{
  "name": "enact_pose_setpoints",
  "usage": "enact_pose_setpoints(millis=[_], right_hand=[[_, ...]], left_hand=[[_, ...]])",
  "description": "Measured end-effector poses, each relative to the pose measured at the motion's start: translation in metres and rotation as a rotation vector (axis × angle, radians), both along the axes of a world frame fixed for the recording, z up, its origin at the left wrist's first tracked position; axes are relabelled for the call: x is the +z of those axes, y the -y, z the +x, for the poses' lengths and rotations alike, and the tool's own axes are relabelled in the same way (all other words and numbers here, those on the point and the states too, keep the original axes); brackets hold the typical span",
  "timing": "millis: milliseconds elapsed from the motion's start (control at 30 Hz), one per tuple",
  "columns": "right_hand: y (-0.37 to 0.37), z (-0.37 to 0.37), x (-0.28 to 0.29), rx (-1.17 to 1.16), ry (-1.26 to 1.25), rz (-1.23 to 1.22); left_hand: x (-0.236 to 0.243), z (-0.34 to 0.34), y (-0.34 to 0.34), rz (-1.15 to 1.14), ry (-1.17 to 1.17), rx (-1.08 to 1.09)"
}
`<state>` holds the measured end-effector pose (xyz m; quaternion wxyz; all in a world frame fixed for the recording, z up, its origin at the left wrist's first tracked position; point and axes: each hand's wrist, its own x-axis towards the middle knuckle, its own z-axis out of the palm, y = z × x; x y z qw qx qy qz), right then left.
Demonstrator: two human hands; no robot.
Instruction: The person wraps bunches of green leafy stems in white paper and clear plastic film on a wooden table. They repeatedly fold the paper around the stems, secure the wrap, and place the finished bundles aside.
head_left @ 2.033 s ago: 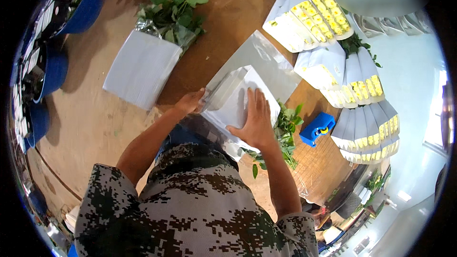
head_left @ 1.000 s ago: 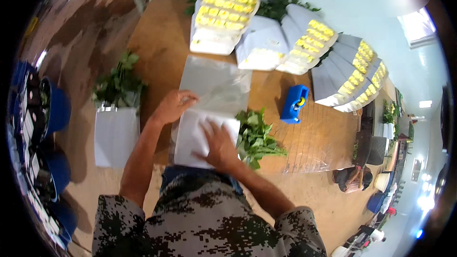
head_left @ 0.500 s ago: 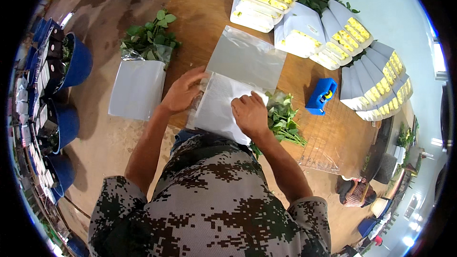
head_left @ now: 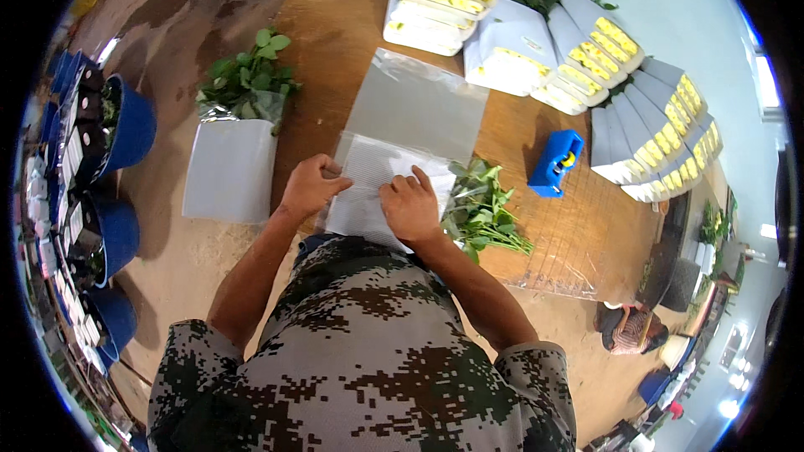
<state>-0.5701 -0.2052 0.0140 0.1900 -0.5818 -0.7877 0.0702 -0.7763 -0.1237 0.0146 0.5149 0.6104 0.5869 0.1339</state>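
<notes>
Currently, the right hand [head_left: 412, 209] is resting, loosely open, on a white corrugated sheet [head_left: 368, 169] at the tabletop's [head_left: 322, 50] near edge; whether the left hand [head_left: 311, 188] is gripping its side, I can't tell. A wrapped flower bundle [head_left: 509, 32] is showing an illegible mark.

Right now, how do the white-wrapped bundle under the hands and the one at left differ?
The middle bundle points its leaves right; the left bundle points its leaves toward the picture's top. The middle bundle lies beneath the right hand; the left bundle has no hand on it. Both are wrapped in white, with green leaves sticking out.
</notes>
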Motion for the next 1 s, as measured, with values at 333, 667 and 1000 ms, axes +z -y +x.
enact_pose_setpoints(millis=[333, 667, 1000], right_hand=[[0.022, 0.113, 0.029, -0.261, 0.017, 0.275], [0.102, 0.13, -0.005, -0.196, -0.022, 0.118], [0.117, 0.185, -0.017, -0.419, 0.018, 0.018]], left_hand=[[-0.003, -0.003, -0.002, 0.111, -0.021, -0.063], [0.0, -0.005, -0.003, -0.052, 0.109, 0.011], [-0.006, -0.009, -0.005, -0.054, 0.064, -0.025]])
